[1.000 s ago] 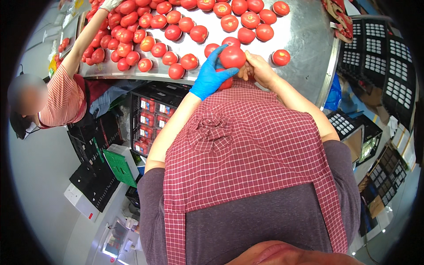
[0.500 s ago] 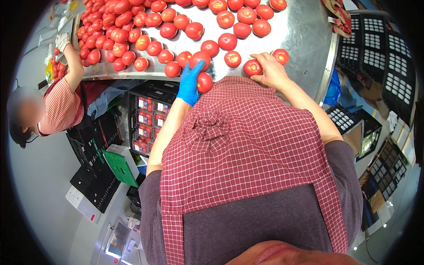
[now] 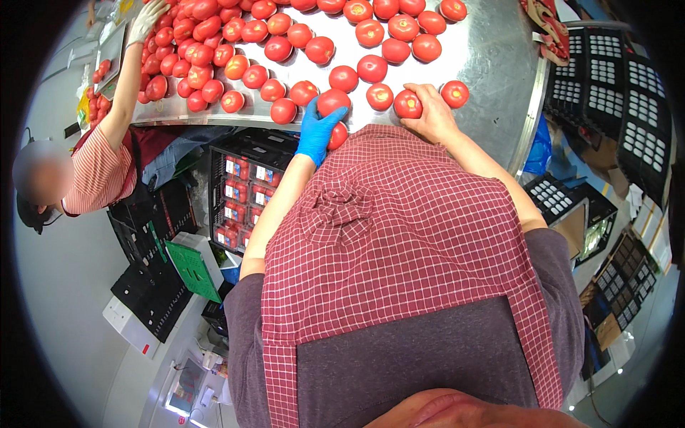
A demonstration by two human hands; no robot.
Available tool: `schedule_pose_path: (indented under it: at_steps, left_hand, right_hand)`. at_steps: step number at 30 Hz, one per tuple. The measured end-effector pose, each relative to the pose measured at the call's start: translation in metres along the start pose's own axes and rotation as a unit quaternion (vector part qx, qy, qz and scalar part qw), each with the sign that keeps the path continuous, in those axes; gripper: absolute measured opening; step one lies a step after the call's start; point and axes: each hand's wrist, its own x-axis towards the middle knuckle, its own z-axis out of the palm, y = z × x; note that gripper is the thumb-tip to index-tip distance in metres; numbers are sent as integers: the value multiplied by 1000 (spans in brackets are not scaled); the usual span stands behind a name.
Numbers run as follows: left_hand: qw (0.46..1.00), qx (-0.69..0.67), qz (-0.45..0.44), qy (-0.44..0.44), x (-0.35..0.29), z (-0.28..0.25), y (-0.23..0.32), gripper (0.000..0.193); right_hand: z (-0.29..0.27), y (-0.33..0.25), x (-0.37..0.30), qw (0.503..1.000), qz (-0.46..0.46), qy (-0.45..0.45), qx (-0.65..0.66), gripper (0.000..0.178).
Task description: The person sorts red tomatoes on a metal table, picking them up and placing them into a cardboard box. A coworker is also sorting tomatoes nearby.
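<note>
Clock directions for the fingers are read around each tomato, those farther out from the centre of view. Blue-gloved left hand (image 3: pixel 319 133): fingers curved over the nine o'clock side of the first tomato (image 3: pixel 332 102), thumb across its five o'clock edge, closed around it. Third tomato (image 3: pixel 338 136): at six o'clock of the first, just below that thumb; whether the palm also holds it cannot be told. Bare right hand (image 3: pixel 434 118): fingertips at one o'clock and thumb at five on the second tomato (image 3: pixel 407 105), clasping it at the table's near edge. Fourth tomato (image 3: pixel 379 97): between the two hands. Fifth tomato (image 3: pixel 454 94): at three o'clock of the second, just beside the right hand. Metal table (image 3: pixel 492 68): spans eleven to one o'clock, bearing a dense tomato heap (image 3: pixel 187 50) at eleven. Co-worker (image 3: pixel 100 171): toward nine o'clock, one white-gloved hand (image 3: pixel 148 20) at the heap. Packed crate (image 3: pixel 242 192): at nine o'clock. Black trays (image 3: pixel 606 93): at two o'clock.
</note>
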Motion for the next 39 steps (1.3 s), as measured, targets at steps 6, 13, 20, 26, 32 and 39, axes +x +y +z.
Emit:
schedule_pose_path:
  at_steps: [6,13,20,26,32,39]
  left_hand:
    - [1000,-8,1,-7,-3,3,4,71]
    - [1000,-7,2,-4,-3,3,2,71]
    - [999,39,10,-21,-2,0,3,68]
    - [999,19,0,-31,-1,-6,-1,66]
    - [997,31,-5,-67,5,-10,-2,64]
    - [996,22,-15,-88,0,-14,4,72]
  right_hand:
    - [-3,-3,3,997,-30,59,46,68]
    - [-9,-11,6,997,-12,66,32,69]
    - [-8,-2,13,993,-21,37,-113,63]
    - [1,-16,13,984,-118,61,-119,60]
    - [11,-32,24,972,-192,21,-130,62]
    - [10,-44,34,967,-178,-15,-181,62]
